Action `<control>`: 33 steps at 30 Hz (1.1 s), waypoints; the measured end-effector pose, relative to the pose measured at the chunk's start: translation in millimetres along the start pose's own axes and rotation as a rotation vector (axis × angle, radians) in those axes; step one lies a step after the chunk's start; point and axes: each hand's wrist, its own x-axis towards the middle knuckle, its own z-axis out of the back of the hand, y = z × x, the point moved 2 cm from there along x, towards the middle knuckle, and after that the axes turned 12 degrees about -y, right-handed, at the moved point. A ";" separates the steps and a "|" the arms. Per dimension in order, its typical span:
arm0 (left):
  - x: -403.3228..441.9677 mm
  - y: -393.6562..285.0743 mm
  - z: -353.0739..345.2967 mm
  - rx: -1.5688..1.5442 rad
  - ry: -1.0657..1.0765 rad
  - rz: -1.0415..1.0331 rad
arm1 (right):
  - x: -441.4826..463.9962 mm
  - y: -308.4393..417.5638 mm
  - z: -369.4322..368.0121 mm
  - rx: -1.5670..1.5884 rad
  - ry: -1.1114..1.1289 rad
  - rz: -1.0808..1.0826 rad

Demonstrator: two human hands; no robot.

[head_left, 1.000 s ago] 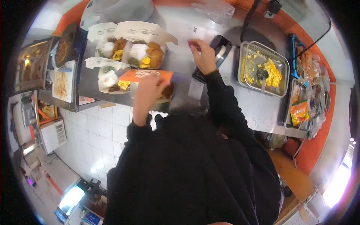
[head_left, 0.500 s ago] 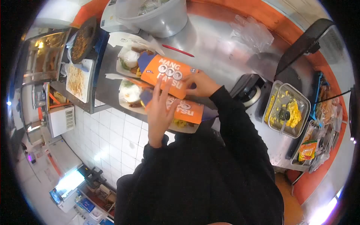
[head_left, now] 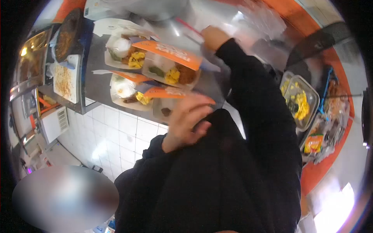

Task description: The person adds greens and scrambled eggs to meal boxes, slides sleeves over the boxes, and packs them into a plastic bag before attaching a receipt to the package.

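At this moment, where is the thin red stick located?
In the head view, the thin red stick is near the top centre, between the right hand and the large translucent tub, with one end at that hand.

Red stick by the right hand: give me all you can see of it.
The red stick is thin, long and straight, perhaps plastic. Blur hides any markings or parts. It slants down-right in the view over the shiny counter, its lower end at the right hand; whether gripped, or lifted, is unclear.
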 end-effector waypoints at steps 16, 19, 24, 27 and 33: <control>-189.5 9.1 -77.8 0.293 0.886 0.144 | -336.8 64.1 -92.5 0.917 -0.927 -0.873; -199.0 9.5 -77.8 0.348 0.867 0.096 | -333.2 69.0 -101.5 0.652 -1.122 -0.672; -206.5 11.3 -78.3 0.401 0.870 0.077 | -324.8 80.8 -93.1 0.474 -1.045 -0.461; -206.3 10.0 -76.6 0.393 0.875 0.070 | -328.7 80.2 -93.8 0.466 -1.037 -0.645; -209.1 11.2 -77.3 0.385 0.865 0.077 | -334.4 78.8 -95.3 0.541 -1.058 -0.586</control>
